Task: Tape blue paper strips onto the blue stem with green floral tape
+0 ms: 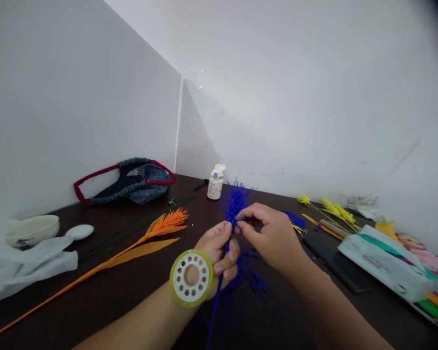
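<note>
A blue artificial wheat stalk [237,201] stands upright in front of me, its bristly head on top and its stem running down towards me. My left hand [221,248] is closed round the stem just below the head. With thumb and forefinger, my right hand [266,231] pinches the base of the head; any small piece between those fingertips is hidden. A roll of clear yellowish tape [191,278] sits on my left wrist. Below my hands, more loose blue bristles [253,277] lie on the table.
An orange artificial wheat stalk [131,249] lies left, near a bowl [34,229], a white spoon [80,232] and a white plastic bag [32,267]. A white bottle [215,183] and denim bag [146,180] stand behind. Yellow stalks [336,211], a black flat object [336,262] and a tissue pack [387,262] lie right.
</note>
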`<state>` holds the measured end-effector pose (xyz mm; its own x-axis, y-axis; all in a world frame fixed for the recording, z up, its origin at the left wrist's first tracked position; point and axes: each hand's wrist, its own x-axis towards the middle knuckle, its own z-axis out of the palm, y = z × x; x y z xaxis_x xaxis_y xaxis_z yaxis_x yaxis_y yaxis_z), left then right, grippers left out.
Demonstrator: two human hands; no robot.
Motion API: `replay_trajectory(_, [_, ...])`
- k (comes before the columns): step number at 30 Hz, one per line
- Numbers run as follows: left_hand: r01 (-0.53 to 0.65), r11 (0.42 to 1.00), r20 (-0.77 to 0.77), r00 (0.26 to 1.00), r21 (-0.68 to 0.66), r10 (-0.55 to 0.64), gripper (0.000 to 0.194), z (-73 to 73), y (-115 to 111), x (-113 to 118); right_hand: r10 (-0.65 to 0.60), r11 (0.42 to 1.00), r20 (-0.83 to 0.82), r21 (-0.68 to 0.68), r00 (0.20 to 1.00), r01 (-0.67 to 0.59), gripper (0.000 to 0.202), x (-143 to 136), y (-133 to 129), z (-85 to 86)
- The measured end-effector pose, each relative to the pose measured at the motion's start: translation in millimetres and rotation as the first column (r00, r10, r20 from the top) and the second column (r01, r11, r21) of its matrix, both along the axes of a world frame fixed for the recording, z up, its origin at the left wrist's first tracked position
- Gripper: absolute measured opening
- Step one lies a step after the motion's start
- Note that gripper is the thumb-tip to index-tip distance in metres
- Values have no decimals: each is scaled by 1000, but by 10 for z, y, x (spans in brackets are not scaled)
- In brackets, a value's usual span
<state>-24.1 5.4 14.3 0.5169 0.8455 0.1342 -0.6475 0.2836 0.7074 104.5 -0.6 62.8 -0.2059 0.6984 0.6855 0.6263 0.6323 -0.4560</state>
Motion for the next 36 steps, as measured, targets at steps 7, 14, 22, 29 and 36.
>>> replay_trajectory(7, [6,1000,-31,1000,18,-6,21,-39,21,-20,14,1000,9,26,1000,-14,14,-11,-1,-18])
replay_trajectory(14, [-153,965,-233,951,214,203,22,-22,70,-48,6,989,-467,-125,884,-73,9,-56,62,-186])
replay_trajectory(22, [-211,720,-520,562,661,643,22,78,24,-142,63,679,-863,-331,501,-655,20,-198,-158,-645])
replay_trajectory(29, [-136,641,-531,446,755,720,20,59,63,-141,9,742,-751,-438,661,-508,21,-13,-137,-586])
replay_trajectory(36, [-132,803,-566,643,582,516,24,1,73,-81,-35,786,-799,-393,600,-477,16,28,-113,-589])
